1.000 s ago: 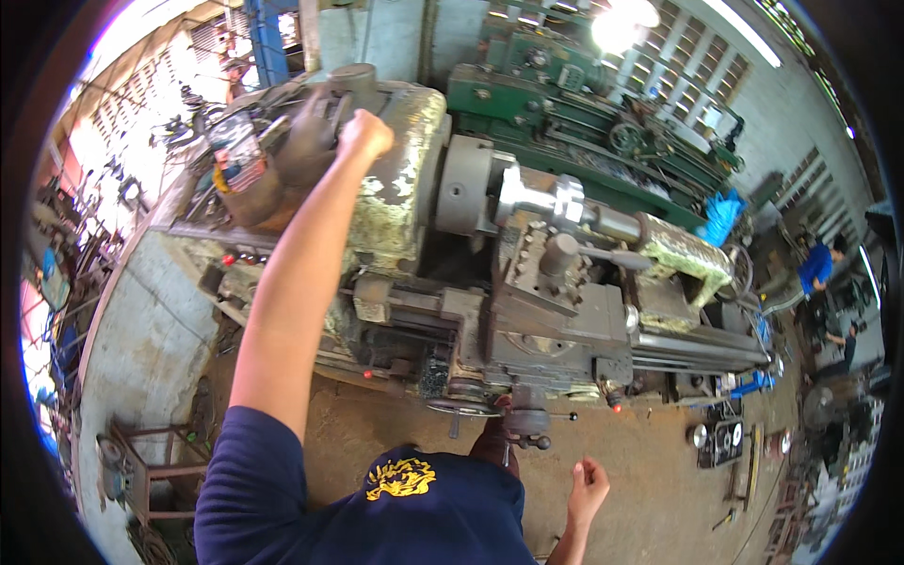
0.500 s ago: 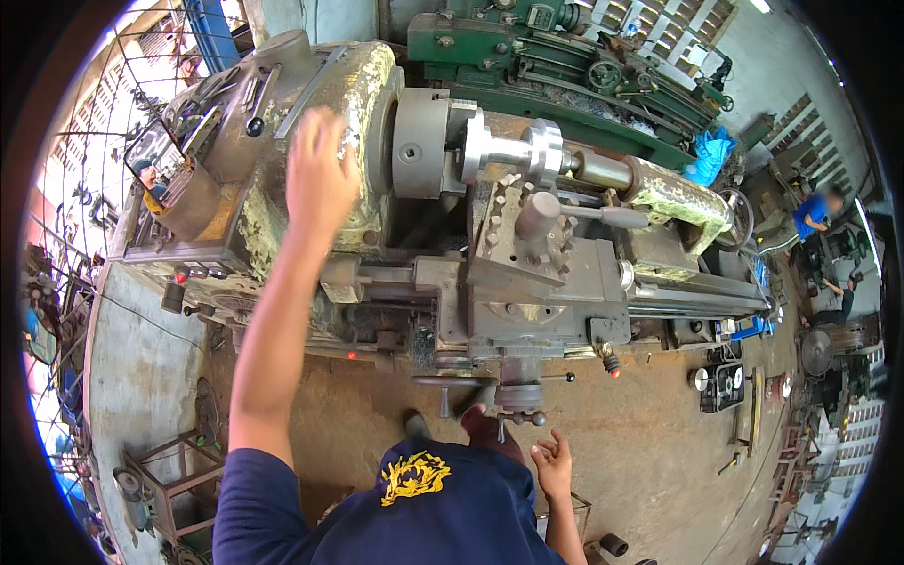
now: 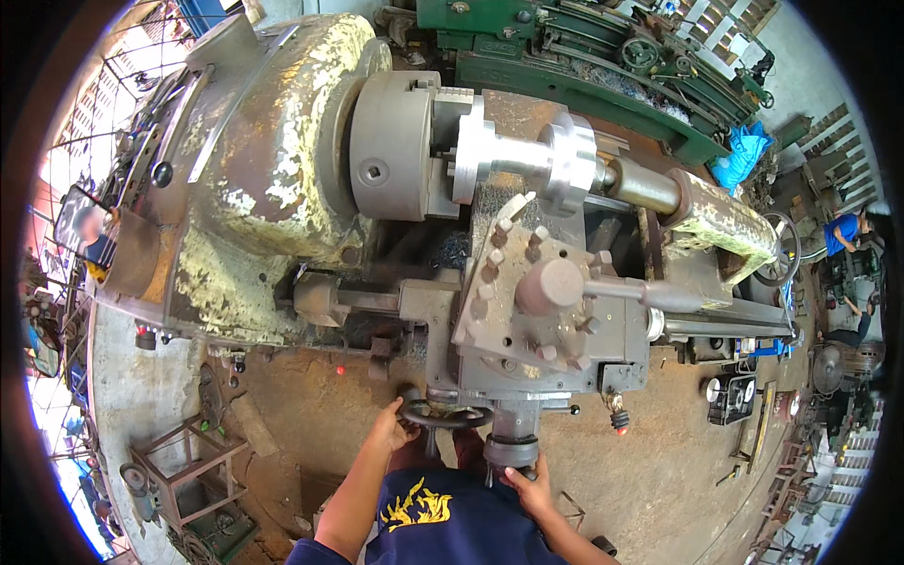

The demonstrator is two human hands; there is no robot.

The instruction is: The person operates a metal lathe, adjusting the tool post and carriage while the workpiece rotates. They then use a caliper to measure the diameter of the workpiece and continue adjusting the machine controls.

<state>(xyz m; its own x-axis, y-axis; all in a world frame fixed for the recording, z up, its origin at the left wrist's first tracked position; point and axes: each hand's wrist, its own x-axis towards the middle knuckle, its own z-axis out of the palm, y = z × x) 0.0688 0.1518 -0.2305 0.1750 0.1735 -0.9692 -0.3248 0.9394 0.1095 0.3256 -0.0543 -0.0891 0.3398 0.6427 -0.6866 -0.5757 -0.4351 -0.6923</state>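
My left hand (image 3: 392, 429) is closed on the left rim of a dark handwheel (image 3: 446, 415) at the front of a large worn lathe. Beside it, my right hand (image 3: 530, 486) grips the crank handle (image 3: 511, 455) below the cross slide. Above both hands is a square tool post (image 3: 527, 306) with several bolts, a round knob and a long lever. Its cutting tool (image 3: 514, 208) points toward a shiny flanged metal shaft (image 3: 518, 158). The shaft sits between the grey chuck (image 3: 391, 146) and the tailstock (image 3: 716, 212).
The lathe's headstock (image 3: 254, 141), with peeling paint, fills the upper left. A green lathe (image 3: 565, 80) stands behind, near a blue bag (image 3: 742, 155). At lower left is a rusty metal frame (image 3: 193, 466). Another person (image 3: 840, 235) in blue is at the far right.
My left hand has come down from the headstock to the handwheel. My right hand has moved up and left onto the crank handle. The view has shifted closer to the lathe.
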